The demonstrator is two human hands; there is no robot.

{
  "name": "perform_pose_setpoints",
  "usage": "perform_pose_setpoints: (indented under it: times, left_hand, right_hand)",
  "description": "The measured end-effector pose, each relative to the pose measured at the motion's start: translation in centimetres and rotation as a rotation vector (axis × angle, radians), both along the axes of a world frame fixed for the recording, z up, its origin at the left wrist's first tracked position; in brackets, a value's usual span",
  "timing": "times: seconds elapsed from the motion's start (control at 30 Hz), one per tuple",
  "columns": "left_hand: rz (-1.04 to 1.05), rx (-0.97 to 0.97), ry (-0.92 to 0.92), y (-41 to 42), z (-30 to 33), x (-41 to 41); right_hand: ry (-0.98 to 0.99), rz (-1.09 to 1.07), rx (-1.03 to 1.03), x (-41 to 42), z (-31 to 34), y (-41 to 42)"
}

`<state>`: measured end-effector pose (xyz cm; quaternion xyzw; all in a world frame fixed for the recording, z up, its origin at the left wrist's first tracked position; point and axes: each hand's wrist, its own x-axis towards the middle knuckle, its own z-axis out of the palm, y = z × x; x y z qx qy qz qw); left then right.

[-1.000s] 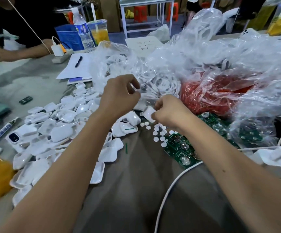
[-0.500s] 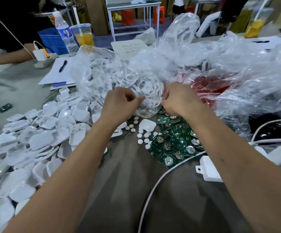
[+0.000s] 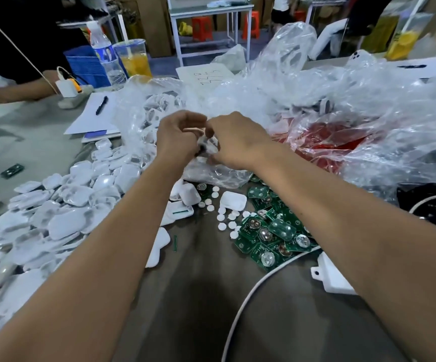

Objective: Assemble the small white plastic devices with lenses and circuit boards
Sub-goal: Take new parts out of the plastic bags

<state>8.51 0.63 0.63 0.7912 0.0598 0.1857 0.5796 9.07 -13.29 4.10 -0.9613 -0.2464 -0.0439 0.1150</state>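
Observation:
My left hand [image 3: 177, 137] and my right hand [image 3: 235, 142] meet above the table, in front of a clear plastic bag. Between them they pinch a small white plastic part [image 3: 207, 146]; its details are blurred. Below the hands lie a white shell [image 3: 233, 201], several small white round lenses [image 3: 222, 218] and a heap of green circuit boards [image 3: 266, 231]. A large pile of white plastic covers [image 3: 62, 212] spreads over the left of the table.
A clear bag of white parts [image 3: 146, 118] and crumpled plastic over red parts [image 3: 329, 142] lie behind the hands. A white cable [image 3: 250, 293] and white box [image 3: 334, 278] sit at right. Paper with a pen [image 3: 102, 105], a bottle and a drink cup stand far left; another person's arm [image 3: 15, 92] rests there.
Both hands have risen from the table and come together on a small white part. The view has tilted, so the boards and lenses now sit lower and closer.

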Motion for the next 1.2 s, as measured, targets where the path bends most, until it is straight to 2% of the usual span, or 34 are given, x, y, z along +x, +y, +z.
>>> perform_pose_setpoints:
  times: [0.07,0.13,0.17,0.23,0.33,0.4,0.5,0.67,0.8,0.9,1.0,1.13,1.2]
  left_hand:
    - [-0.083,-0.183,-0.104,-0.2,0.5,-0.2]
    - [-0.024,-0.216,-0.177,0.0,0.9,-0.6]
    - [0.051,-0.169,-0.193,0.3,1.0,-0.9]
    - [0.16,0.051,-0.151,1.0,1.0,-1.2]
    - [0.095,0.499,0.137,1.3,0.3,-1.2]
    - [0.054,0.66,0.207,1.2,-0.4,-1.2]
    - [-0.013,0.747,0.145,1.1,-1.1,-1.0]
    - [-0.117,0.749,0.172,0.6,-0.9,-0.4]
    - [-0.107,0.941,0.233,0.0,-0.1,-0.5]
    - [-0.132,0.927,0.324,-0.2,0.7,-1.0]
    - [-0.095,0.828,0.311,0.0,2.1,-1.6]
    - [0.112,0.613,0.077,-0.6,3.9,-3.0]
    - [0.123,0.537,-0.007,-1.8,4.4,-3.7]
  right_hand:
    - [-0.026,-0.064,-0.004,0.4,-0.5,-0.4]
    - [-0.059,-0.158,-0.023,0.7,-0.8,-1.0]
    - [-0.077,-0.218,-0.042,0.9,-0.9,-1.3]
    - [-0.094,-0.335,-0.046,1.2,-1.0,-2.1]
    - [-0.051,-0.422,-0.008,1.5,-0.8,-2.8]
    - [-0.014,-0.424,0.02,1.7,-0.6,-2.7]
    - [0.014,-0.409,0.025,1.5,-0.4,-2.5]
    - [0.081,-0.364,-0.014,1.0,-0.3,-2.4]
    - [0.133,-0.311,-0.065,0.7,0.2,-2.1]
    - [0.163,-0.288,-0.108,0.6,0.5,-2.1]
    - [0.173,-0.28,-0.124,0.6,0.5,-2.3]
    - [0.102,-0.27,-0.109,0.3,0.5,-2.7]
    - [0.031,-0.269,-0.094,0.1,1.1,-2.9]
